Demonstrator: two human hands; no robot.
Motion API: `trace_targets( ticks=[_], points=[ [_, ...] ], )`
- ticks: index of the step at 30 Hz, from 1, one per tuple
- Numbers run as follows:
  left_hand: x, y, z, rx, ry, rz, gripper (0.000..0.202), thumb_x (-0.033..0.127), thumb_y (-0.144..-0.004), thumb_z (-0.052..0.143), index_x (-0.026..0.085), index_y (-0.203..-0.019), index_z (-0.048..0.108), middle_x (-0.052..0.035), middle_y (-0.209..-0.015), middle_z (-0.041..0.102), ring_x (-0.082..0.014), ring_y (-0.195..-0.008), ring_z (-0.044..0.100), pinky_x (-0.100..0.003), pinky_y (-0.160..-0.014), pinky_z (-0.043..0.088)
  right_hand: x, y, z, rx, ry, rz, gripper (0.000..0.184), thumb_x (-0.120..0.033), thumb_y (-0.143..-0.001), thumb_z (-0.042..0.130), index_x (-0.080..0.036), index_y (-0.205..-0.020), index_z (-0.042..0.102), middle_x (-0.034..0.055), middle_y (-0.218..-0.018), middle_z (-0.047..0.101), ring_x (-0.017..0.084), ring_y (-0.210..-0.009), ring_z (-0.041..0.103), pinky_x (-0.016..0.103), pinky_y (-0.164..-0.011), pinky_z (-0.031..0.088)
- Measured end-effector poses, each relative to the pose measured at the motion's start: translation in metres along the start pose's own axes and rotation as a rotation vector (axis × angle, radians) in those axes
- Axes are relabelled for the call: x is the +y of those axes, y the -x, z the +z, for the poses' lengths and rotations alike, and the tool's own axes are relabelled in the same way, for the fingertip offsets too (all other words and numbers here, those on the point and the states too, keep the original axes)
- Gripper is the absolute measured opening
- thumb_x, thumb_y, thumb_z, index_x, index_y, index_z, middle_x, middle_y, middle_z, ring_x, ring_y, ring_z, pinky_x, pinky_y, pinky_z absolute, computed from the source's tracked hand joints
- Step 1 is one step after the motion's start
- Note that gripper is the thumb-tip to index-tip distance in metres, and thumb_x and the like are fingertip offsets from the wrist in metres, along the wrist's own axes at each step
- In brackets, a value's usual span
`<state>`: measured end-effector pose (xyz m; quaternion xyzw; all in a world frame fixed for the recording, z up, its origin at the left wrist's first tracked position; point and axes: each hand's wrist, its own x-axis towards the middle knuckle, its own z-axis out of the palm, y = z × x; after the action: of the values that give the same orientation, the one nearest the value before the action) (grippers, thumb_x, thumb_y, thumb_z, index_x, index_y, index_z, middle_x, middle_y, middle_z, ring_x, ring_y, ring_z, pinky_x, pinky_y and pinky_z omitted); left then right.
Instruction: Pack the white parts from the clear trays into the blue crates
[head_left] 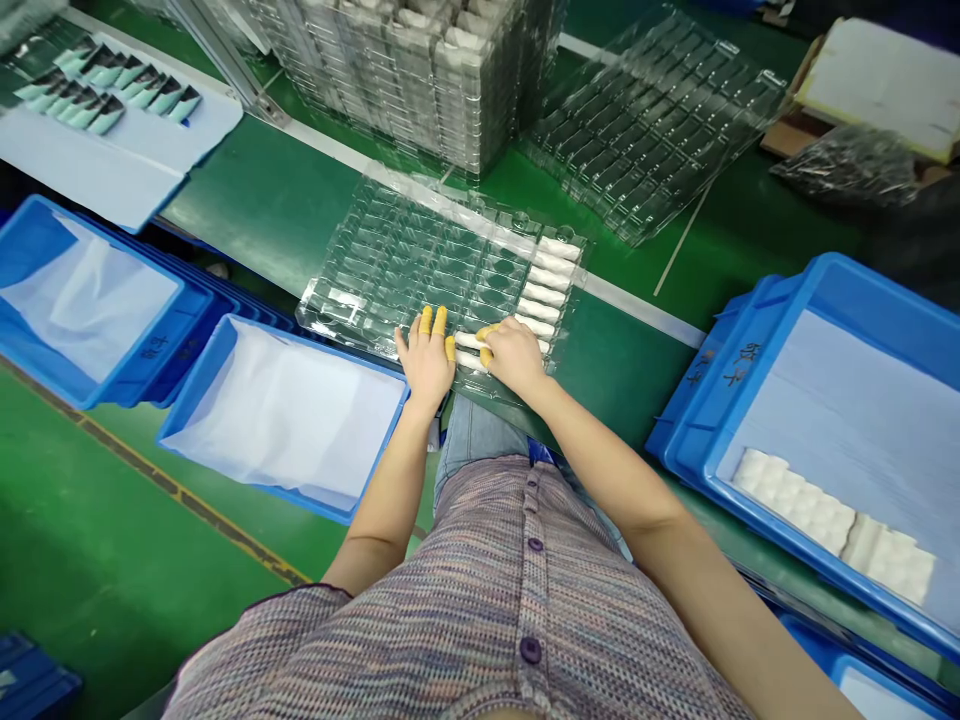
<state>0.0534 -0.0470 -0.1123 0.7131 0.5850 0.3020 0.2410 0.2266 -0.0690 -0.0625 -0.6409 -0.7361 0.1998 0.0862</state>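
Note:
A clear plastic blister tray (405,255) with rows of pockets lies on the green bench in front of me. Its right column holds several white parts (551,280). My left hand (426,358), with yellow finger cots, rests flat on the tray's near edge, fingers stretched out. My right hand (514,355) is curled at the near end of the filled column, its capped fingertips pinching a white part (469,342) at a pocket.
A blue bin (750,400) at right holds more white parts (832,520). Two blue bins with white liners (285,410) stand at left. Stacks of clear trays (420,70) and a loose tray (660,110) lie behind. A pale board carries dark tubes (105,85).

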Motion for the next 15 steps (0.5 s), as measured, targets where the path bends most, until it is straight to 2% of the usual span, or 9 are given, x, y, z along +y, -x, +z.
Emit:
trace_targets(
  ticks=[4, 6, 8, 11, 13, 15],
  points=[
    [0.0, -0.003, -0.005, -0.022, -0.108, 0.016, 0.064, 0.045, -0.1, 0.051, 0.017, -0.158, 0.049, -0.0227, -0.169, 0.036, -0.0396, -0.159, 0.03, -0.067, -0.128, -0.001, 0.003, -0.005, 0.007, 0.019, -0.122, 0.007, 0.022, -0.015, -0.094, 0.059, -0.015, -0.097, 0.081, 0.0159, -0.105, 0.079, 0.034, -0.116, 0.058, 0.05, -0.103, 0.041],
    [0.001, 0.0, -0.008, -0.026, -0.131, 0.056, 0.072, 0.056, -0.101, 0.048, 0.017, -0.161, 0.044, -0.024, -0.172, 0.028, -0.0411, -0.162, 0.021, -0.069, -0.127, 0.0, 0.005, 0.0, 0.009, 0.105, -0.37, 0.046, 0.019, -0.023, -0.095, 0.062, -0.018, -0.1, 0.079, 0.0138, -0.11, 0.078, 0.032, -0.116, 0.061, 0.05, -0.107, 0.043],
    [0.003, 0.009, -0.011, -0.044, -0.1, 0.176, 0.081, 0.068, -0.099, 0.042, 0.017, -0.162, 0.042, -0.0238, -0.174, 0.024, -0.0415, -0.164, 0.012, -0.07, -0.126, 0.0, 0.004, 0.011, 0.009, 0.181, -0.782, 0.07, 0.028, -0.042, -0.096, 0.065, -0.021, -0.112, 0.074, 0.0116, -0.119, 0.076, 0.029, -0.115, 0.065, 0.049, -0.107, 0.049],
    [0.014, 0.029, -0.008, -0.124, 0.015, 0.477, 0.089, 0.082, -0.094, 0.035, 0.026, -0.163, 0.04, -0.0171, -0.174, 0.029, -0.0398, -0.165, 0.004, -0.068, -0.127, -0.004, -0.001, 0.037, 0.002, 0.177, -1.366, 0.033, 0.062, -0.07, -0.084, 0.072, -0.026, -0.128, 0.064, 0.0092, -0.127, 0.073, 0.027, -0.116, 0.069, 0.046, -0.104, 0.055],
    [0.025, 0.046, -0.001, -0.194, 0.104, 0.623, 0.091, 0.086, -0.091, 0.033, 0.032, -0.164, 0.038, -0.0127, -0.17, 0.038, -0.0385, -0.165, 0.0, -0.067, -0.127, -0.007, -0.005, 0.056, -0.007, 0.193, -1.553, -0.022, 0.071, -0.073, -0.076, 0.08, -0.029, -0.128, 0.062, 0.0073, -0.127, 0.073, 0.025, -0.117, 0.069, 0.043, -0.105, 0.055],
    [0.036, 0.061, 0.005, -0.244, 0.207, 0.667, 0.096, 0.089, -0.088, 0.035, 0.031, -0.164, 0.037, -0.0131, -0.166, 0.045, -0.0389, -0.165, -0.003, -0.065, -0.128, -0.01, -0.009, 0.074, -0.016, 0.268, -1.608, -0.056, 0.068, -0.066, -0.072, 0.087, -0.029, -0.124, 0.063, 0.0053, -0.12, 0.075, 0.023, -0.112, 0.071, 0.04, -0.104, 0.056]
  ],
)
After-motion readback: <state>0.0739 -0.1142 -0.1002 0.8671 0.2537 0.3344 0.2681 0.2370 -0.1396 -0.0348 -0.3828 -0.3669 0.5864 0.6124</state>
